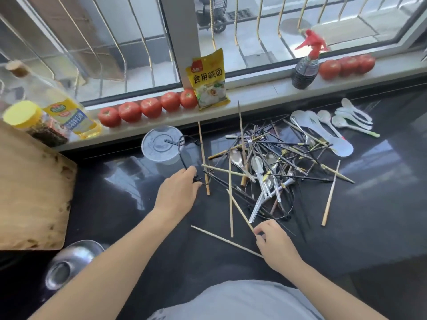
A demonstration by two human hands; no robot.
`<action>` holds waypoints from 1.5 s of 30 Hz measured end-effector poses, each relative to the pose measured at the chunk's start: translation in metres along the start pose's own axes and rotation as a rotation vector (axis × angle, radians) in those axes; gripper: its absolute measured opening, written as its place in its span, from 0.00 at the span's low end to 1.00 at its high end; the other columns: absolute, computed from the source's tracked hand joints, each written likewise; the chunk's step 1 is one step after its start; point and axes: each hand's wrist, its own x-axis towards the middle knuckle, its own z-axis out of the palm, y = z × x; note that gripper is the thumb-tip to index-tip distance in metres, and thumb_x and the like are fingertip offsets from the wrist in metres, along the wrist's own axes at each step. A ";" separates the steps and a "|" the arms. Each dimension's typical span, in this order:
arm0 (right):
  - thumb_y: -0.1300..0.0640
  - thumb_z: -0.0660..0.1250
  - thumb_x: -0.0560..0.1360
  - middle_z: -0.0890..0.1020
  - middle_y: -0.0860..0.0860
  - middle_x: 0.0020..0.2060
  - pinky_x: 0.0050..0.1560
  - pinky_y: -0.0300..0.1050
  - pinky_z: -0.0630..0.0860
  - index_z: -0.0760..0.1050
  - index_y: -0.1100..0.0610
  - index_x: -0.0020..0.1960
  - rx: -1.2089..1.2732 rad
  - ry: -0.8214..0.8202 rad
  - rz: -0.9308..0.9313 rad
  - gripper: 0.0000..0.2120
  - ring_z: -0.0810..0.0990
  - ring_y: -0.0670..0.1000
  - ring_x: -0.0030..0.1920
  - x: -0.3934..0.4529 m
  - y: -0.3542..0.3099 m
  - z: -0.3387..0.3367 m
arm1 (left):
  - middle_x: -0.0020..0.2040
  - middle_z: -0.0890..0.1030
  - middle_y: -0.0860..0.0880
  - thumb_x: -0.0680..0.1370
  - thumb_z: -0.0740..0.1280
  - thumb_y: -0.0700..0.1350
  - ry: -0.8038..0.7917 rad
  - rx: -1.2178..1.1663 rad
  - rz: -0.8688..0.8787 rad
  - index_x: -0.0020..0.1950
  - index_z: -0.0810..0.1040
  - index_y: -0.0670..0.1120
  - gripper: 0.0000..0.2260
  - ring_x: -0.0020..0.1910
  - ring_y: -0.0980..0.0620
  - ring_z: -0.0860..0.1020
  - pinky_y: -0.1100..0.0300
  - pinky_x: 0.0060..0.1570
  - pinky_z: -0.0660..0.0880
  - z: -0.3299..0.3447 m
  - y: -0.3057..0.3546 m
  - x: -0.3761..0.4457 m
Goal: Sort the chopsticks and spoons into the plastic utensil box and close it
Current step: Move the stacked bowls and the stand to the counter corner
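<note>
chopsticks (272,162) between hands (179,192)

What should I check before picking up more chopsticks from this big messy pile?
1. Right hand has a chopstick: ok, it pinches a light wooden chopstick.
2. Left hand is free: not ok, its fingers curl on a thin black wire piece.
3. Utensil box open and ready: cannot tell; only a clear round container shows, with the wire running to it.
4. Pile untangled: not ok, chopsticks and metal spoons cross over each other.
5. White spoons already apart: ok, grouped at the far right of the dark counter.
</note>
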 end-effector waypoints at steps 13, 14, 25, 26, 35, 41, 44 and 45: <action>0.58 0.60 0.80 0.74 0.44 0.52 0.49 0.44 0.71 0.78 0.50 0.53 -0.015 0.010 -0.002 0.10 0.77 0.47 0.48 0.005 -0.012 0.014 | 0.38 0.78 0.54 0.79 0.70 0.41 0.181 -0.298 -0.140 0.46 0.73 0.49 0.07 0.36 0.50 0.81 0.53 0.40 0.77 -0.022 -0.041 -0.099; 0.59 0.60 0.80 0.74 0.44 0.51 0.49 0.43 0.71 0.78 0.49 0.52 -0.013 0.011 -0.001 0.10 0.77 0.46 0.47 0.004 -0.012 0.015 | 0.39 0.81 0.54 0.79 0.70 0.40 0.175 -0.459 -0.198 0.47 0.75 0.49 0.06 0.38 0.54 0.83 0.56 0.42 0.77 -0.026 -0.037 -0.103; 0.58 0.61 0.79 0.75 0.44 0.50 0.53 0.45 0.73 0.77 0.47 0.52 0.011 0.058 0.029 0.09 0.77 0.47 0.50 -0.002 -0.005 0.002 | 0.48 0.84 0.41 0.79 0.71 0.38 0.315 -1.155 -0.199 0.48 0.76 0.43 0.05 0.38 0.45 0.86 0.53 0.46 0.82 -0.078 0.048 -0.049; 0.58 0.61 0.79 0.76 0.44 0.50 0.53 0.45 0.73 0.77 0.47 0.52 0.016 0.071 0.030 0.09 0.77 0.48 0.51 -0.003 -0.004 -0.001 | 0.48 0.84 0.42 0.79 0.71 0.37 0.337 -1.165 -0.148 0.48 0.77 0.44 0.05 0.38 0.45 0.86 0.51 0.47 0.82 -0.086 0.053 -0.045; 0.58 0.60 0.79 0.80 0.45 0.50 0.54 0.47 0.76 0.77 0.49 0.54 0.001 0.095 0.080 0.09 0.78 0.47 0.50 -0.015 0.025 -0.006 | 0.45 0.86 0.50 0.79 0.71 0.36 0.224 -0.951 -0.196 0.47 0.76 0.47 0.08 0.46 0.48 0.85 0.50 0.54 0.80 -0.066 0.021 -0.094; 0.60 0.62 0.79 0.70 0.47 0.62 0.44 0.45 0.75 0.73 0.52 0.65 -0.317 0.163 -0.078 0.15 0.78 0.52 0.46 -0.016 0.039 0.011 | 0.42 0.86 0.51 0.78 0.70 0.33 0.158 -0.888 -0.437 0.40 0.77 0.55 0.17 0.46 0.50 0.86 0.53 0.53 0.79 -0.009 -0.006 -0.189; 0.60 0.62 0.79 0.69 0.50 0.65 0.43 0.46 0.76 0.69 0.53 0.70 -0.416 0.217 -0.066 0.20 0.78 0.54 0.50 0.001 0.031 0.005 | 0.43 0.86 0.50 0.78 0.69 0.33 0.142 -0.894 -0.506 0.42 0.77 0.49 0.12 0.44 0.52 0.86 0.53 0.52 0.78 -0.004 -0.009 -0.207; 0.59 0.62 0.79 0.70 0.51 0.64 0.44 0.47 0.77 0.69 0.53 0.70 -0.471 0.221 -0.063 0.19 0.78 0.54 0.52 0.007 0.029 0.002 | 0.43 0.86 0.49 0.78 0.69 0.33 0.149 -0.912 -0.519 0.43 0.76 0.45 0.09 0.44 0.52 0.86 0.52 0.52 0.78 -0.004 -0.008 -0.208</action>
